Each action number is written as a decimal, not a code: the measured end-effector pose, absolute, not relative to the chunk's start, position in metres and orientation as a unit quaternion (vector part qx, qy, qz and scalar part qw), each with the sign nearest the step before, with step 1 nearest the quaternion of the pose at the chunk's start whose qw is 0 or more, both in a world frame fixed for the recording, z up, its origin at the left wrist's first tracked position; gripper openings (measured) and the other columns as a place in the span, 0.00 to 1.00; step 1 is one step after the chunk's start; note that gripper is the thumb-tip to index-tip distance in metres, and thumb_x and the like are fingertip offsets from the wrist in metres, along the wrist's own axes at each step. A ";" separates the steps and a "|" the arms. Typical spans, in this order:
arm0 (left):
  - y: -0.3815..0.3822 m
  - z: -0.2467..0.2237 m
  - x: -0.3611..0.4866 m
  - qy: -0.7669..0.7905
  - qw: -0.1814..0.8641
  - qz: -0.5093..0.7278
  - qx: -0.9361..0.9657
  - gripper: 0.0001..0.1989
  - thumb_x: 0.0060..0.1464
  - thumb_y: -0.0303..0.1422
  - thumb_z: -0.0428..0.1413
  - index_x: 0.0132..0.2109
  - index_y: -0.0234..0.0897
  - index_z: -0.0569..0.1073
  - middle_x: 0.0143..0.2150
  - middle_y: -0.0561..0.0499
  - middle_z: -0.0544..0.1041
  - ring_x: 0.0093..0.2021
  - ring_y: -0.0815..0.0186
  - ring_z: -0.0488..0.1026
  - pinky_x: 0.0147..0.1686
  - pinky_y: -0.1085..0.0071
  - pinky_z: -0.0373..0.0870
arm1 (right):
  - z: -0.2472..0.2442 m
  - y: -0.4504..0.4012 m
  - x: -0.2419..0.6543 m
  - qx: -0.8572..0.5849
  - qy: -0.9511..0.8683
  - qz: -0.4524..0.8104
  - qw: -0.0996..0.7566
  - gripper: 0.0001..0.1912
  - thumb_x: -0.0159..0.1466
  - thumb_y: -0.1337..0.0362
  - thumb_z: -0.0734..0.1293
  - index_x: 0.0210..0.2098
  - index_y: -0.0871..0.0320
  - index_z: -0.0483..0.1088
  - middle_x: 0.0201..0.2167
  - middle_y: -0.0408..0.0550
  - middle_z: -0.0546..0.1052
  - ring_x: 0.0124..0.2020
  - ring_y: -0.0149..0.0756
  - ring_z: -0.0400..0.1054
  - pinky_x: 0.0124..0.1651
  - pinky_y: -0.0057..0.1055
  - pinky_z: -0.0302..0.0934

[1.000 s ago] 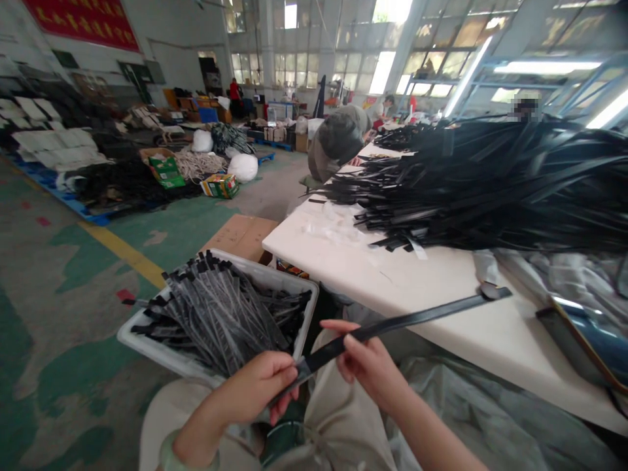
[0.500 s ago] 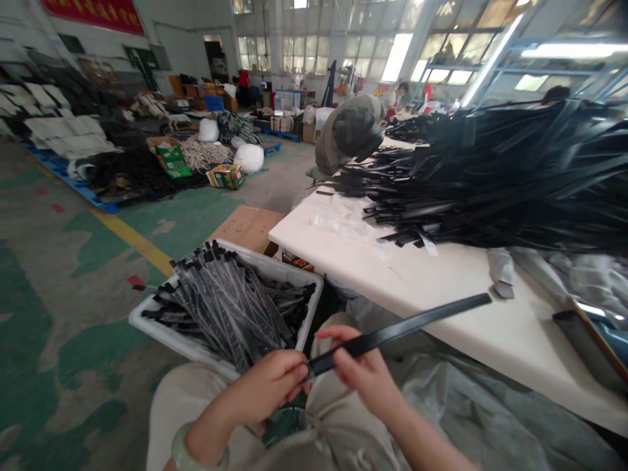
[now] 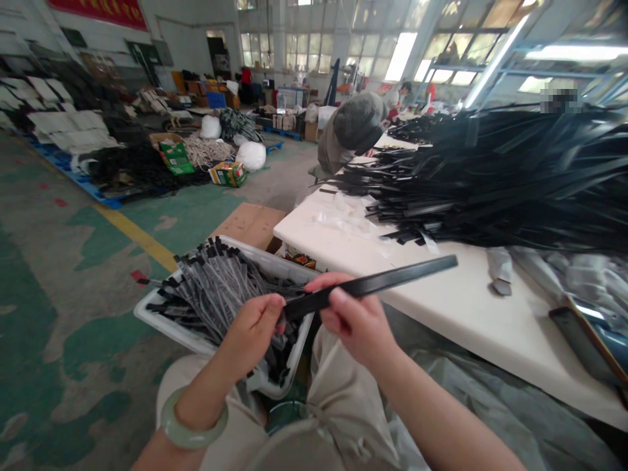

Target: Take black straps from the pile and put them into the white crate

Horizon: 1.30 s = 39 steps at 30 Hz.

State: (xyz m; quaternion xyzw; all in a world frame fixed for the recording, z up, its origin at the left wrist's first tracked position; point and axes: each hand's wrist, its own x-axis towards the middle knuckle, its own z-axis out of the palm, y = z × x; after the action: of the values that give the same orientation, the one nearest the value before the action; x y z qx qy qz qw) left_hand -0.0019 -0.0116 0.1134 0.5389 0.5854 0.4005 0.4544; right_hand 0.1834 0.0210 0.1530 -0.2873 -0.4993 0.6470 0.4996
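Strip of flat black strapping [image 3: 373, 284] is crossing between both hands at the centre of the view, its free end pointing toward 2 o'clock over the table. The person's left hand [image 3: 250, 333], wearing a pale jade bangle [image 3: 191, 418], is closing around the strip's near end, and the right hand [image 3: 358, 320] is gripping it further along between thumb and curled fingers. Directly under the left hand, a white plastic crate [image 3: 186, 343] is resting against the person's lap at 11 o'clock, packed with bundled black strips [image 3: 216, 288]. A white table [image 3: 456, 307] is running from 12 to 3 o'clock, carrying a heaped pile of black strapping [image 3: 490, 176], with a grey plastic sheet [image 3: 490, 405] hanging below its edge. A co-worker in a grey cap [image 3: 358, 121] is bending over the table's far end. Beyond, a green-patched concrete floor [image 3: 98, 327] with a yellow line [image 3: 137, 239] is stretching toward 11 o'clock, where white sacks [image 3: 250, 156] are sitting near a blue pallet [image 3: 101, 201] under tall factory windows [image 3: 304, 46].
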 end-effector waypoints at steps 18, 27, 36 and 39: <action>-0.008 0.145 -0.012 0.600 0.332 0.339 0.645 0.29 0.63 0.52 0.40 0.22 0.40 0.66 0.20 0.53 0.69 0.23 0.64 0.66 0.26 0.69 0.59 | 0.150 0.019 0.177 -0.346 -0.497 0.535 0.589 0.17 0.65 0.50 0.68 0.28 0.56 0.67 0.10 0.33 0.63 0.09 0.22 0.52 0.11 0.19 0.43; -0.011 0.134 -0.011 0.594 0.358 0.347 0.632 0.29 0.63 0.53 0.42 0.25 0.39 0.69 0.23 0.52 0.72 0.27 0.62 0.70 0.28 0.69 0.63 | 0.146 0.013 0.171 -0.345 -0.536 0.569 0.519 0.18 0.62 0.48 0.70 0.32 0.57 0.68 0.13 0.36 0.68 0.10 0.24 0.57 0.12 0.19 0.51; -0.010 0.142 -0.010 0.587 0.334 0.331 0.659 0.29 0.64 0.51 0.39 0.24 0.39 0.68 0.21 0.54 0.69 0.26 0.63 0.68 0.28 0.69 0.61 | 0.148 0.014 0.166 -0.354 -0.560 0.567 0.490 0.19 0.62 0.49 0.69 0.27 0.55 0.63 0.13 0.35 0.69 0.09 0.24 0.59 0.12 0.18 0.51; -0.012 0.146 -0.010 0.589 0.323 0.325 0.666 0.27 0.64 0.50 0.39 0.23 0.40 0.66 0.21 0.55 0.67 0.25 0.64 0.67 0.27 0.69 0.60 | 0.154 0.009 0.172 -0.357 -0.553 0.542 0.523 0.19 0.62 0.48 0.70 0.27 0.55 0.65 0.12 0.37 0.70 0.08 0.25 0.59 0.11 0.19 0.51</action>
State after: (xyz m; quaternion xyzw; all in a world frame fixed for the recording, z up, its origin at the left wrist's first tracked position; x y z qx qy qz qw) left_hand -0.0102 -0.0116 0.1459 0.6658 0.5886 0.3250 0.3234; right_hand 0.1719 0.0095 0.1538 -0.3570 -0.5526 0.5422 0.5227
